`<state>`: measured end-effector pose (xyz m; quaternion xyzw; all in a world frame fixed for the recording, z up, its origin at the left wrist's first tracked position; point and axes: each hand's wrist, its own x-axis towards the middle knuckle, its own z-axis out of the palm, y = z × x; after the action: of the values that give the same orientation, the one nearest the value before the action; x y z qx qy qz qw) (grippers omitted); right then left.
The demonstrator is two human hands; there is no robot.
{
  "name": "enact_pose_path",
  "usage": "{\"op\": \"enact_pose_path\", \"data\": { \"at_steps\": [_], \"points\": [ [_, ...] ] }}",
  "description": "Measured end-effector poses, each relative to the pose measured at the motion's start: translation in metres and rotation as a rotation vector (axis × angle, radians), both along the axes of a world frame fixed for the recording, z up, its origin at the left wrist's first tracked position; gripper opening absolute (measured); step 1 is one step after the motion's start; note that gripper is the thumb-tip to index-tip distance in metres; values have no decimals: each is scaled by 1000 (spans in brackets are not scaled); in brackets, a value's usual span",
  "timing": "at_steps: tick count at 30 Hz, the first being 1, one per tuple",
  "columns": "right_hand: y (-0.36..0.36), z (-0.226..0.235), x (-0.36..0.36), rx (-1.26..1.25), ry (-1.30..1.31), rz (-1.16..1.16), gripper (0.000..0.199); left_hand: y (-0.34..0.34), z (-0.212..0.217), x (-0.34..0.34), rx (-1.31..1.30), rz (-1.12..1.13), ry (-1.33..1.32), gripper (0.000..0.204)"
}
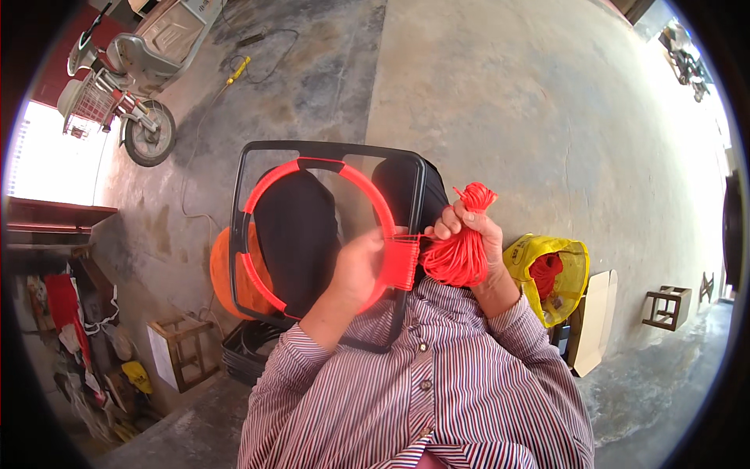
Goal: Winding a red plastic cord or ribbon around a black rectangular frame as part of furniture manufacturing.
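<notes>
Presently, a red ring (312, 227) is gripped at its lower right edge by the left hand (355, 270), fingers closed around it, over a black rectangular frame (250, 227) resting on the lap. A bundle of red cord (462, 250) is clenched in the right hand (469, 230), just beside the ring, where wound cord (401, 264) is seen. A yellow bag (574, 270) is noted on the floor to the right.

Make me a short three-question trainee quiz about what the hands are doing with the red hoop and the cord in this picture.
1. True or false: the right hand grips a bundle of red cord.
2. Which hand holds the red round hoop?
3. What holds more red cord by the person's right side: A) yellow plastic bag, B) wooden stool?

Key: 1 true. 2 the left hand, beside the wrapped red strands. 3 A.
</notes>
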<state>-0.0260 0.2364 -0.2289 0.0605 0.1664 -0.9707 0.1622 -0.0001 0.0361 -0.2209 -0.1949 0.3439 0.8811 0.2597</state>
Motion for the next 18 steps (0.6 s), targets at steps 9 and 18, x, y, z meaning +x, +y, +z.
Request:
{"op": "enact_pose_path", "data": {
  "at_steps": [9, 18],
  "points": [
    [15, -13, -1, 541, 79, 131, 4, -2, -7, -1, -24, -16, -54, 37],
    [-11, 25, 1, 1208, 273, 385, 12, 0, -19, 1, -74, 48, -8, 48]
  ]
}}
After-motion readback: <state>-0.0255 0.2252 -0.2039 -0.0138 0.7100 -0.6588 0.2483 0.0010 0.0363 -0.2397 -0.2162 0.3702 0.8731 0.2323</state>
